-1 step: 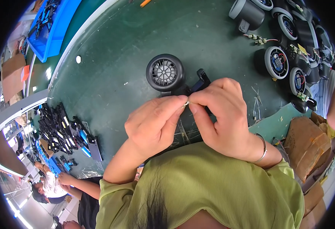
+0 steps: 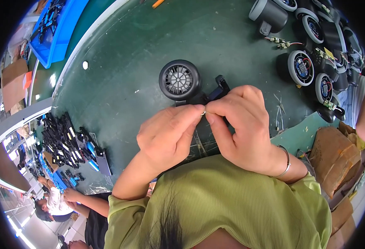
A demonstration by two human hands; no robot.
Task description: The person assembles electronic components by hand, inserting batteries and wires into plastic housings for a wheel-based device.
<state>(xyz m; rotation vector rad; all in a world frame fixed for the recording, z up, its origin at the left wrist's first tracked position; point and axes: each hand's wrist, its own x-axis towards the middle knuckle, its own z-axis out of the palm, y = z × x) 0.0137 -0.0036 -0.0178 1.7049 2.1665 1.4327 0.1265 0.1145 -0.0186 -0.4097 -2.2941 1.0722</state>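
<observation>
My left hand (image 2: 169, 132) and my right hand (image 2: 241, 128) meet close to my chest, thumbs and forefingers pinched. Between their tips sits a small whitish piece (image 2: 203, 113), mostly hidden by the fingers, so I cannot make out its kind. Just beyond my left hand lies a round black housing (image 2: 179, 79) with a grey spoked grille facing up. A black bracket-like part (image 2: 219, 88) stands to its right, partly covered by my right hand; I cannot tell whether the two are joined.
Several black cylindrical housings (image 2: 301, 68) with grey rims, boards and wires crowd the far right. A heap of black parts (image 2: 66, 141) lies at left, near a co-worker's arm (image 2: 83, 196). Beyond is a blue bin (image 2: 64, 37); a brown carton (image 2: 334, 157) stands right.
</observation>
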